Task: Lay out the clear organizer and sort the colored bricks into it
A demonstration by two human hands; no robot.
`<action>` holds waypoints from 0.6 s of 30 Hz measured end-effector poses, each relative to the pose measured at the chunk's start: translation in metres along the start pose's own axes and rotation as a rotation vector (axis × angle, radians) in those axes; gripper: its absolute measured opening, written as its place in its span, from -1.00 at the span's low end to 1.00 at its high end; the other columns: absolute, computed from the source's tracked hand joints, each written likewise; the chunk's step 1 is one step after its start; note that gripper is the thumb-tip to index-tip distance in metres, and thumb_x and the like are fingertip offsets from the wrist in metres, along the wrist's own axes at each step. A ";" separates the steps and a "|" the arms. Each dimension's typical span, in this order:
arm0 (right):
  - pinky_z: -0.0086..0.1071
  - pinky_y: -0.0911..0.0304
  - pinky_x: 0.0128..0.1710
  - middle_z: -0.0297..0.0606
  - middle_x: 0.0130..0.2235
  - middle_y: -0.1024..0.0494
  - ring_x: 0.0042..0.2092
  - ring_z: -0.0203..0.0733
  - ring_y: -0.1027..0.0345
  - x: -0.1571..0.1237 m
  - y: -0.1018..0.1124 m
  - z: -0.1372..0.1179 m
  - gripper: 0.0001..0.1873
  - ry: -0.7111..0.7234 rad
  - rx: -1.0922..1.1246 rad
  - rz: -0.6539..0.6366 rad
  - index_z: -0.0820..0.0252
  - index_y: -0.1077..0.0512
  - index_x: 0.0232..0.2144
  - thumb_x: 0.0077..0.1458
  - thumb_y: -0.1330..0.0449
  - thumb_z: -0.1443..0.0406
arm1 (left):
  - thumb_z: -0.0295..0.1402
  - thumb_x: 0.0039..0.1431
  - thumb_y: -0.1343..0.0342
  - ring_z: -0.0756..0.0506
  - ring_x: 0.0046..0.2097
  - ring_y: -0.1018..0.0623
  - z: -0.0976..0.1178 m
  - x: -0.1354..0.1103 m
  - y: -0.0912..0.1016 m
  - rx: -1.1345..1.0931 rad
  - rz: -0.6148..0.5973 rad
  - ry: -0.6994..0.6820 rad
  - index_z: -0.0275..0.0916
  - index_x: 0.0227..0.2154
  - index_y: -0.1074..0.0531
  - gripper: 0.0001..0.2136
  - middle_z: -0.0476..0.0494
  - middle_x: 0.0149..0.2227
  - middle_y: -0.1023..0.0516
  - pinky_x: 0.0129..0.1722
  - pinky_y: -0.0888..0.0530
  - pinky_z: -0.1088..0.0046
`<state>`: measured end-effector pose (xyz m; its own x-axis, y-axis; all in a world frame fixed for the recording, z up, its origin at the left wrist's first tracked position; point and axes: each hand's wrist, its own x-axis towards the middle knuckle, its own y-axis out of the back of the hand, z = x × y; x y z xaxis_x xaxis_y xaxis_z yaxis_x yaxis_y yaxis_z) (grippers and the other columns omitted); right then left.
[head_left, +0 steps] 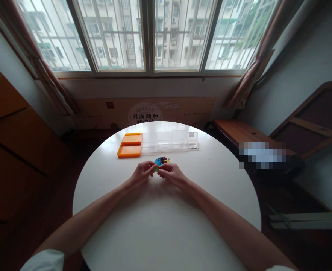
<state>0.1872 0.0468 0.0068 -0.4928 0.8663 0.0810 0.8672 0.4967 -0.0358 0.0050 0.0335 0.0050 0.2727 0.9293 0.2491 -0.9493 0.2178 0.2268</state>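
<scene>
My left hand (143,172) and my right hand (171,174) meet over the middle of a round white table (166,226). Both have their fingers curled and pinched together around a small green piece (156,169) held between the fingertips. Just beyond the fingers lies a small pile of tiny coloured pieces (161,161), blue, dark and yellow. What exactly the fingertips grip is too small to name.
An orange tray (129,145) and a row of clear plastic boxes (170,141) stand at the far side of the table. A wooden bench (239,133) is at the right, a wooden cabinet (16,146) at the left, windows behind.
</scene>
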 end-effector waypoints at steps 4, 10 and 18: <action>-0.42 -0.23 -0.47 -0.31 -0.52 -0.48 -0.50 -0.36 -0.29 -0.001 0.000 -0.003 -0.64 -0.005 -0.001 -0.006 0.28 -0.51 -0.43 -0.19 -0.33 0.09 | -0.09 0.10 -0.08 0.05 -0.51 -0.42 0.000 0.001 0.001 0.045 0.005 -0.005 -0.35 -0.39 -0.47 -0.65 -0.11 -0.51 -0.50 -0.51 -0.40 0.55; -0.42 -0.23 -0.46 -0.29 -0.51 -0.49 -0.48 -0.35 -0.30 -0.003 -0.001 -0.006 -0.65 -0.023 0.036 0.006 0.28 -0.49 -0.43 -0.17 -0.32 0.09 | -0.07 0.10 -0.07 0.06 -0.54 -0.40 0.005 0.001 0.001 0.066 0.020 0.016 -0.35 -0.45 -0.45 -0.63 -0.07 -0.56 -0.46 -0.53 -0.37 0.58; -0.41 -0.21 -0.45 -0.29 -0.51 -0.49 -0.49 -0.35 -0.29 -0.003 -0.002 -0.005 -0.64 -0.025 0.069 0.025 0.28 -0.49 -0.45 -0.13 -0.30 0.06 | -0.08 0.11 -0.06 0.07 -0.55 -0.38 0.005 0.000 0.001 0.087 -0.003 0.018 -0.36 -0.47 -0.45 -0.63 -0.06 -0.58 -0.44 -0.56 -0.33 0.60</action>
<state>0.1874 0.0430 0.0119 -0.4736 0.8791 0.0539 0.8727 0.4766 -0.1057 0.0047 0.0327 0.0101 0.2719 0.9341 0.2316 -0.9310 0.1944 0.3088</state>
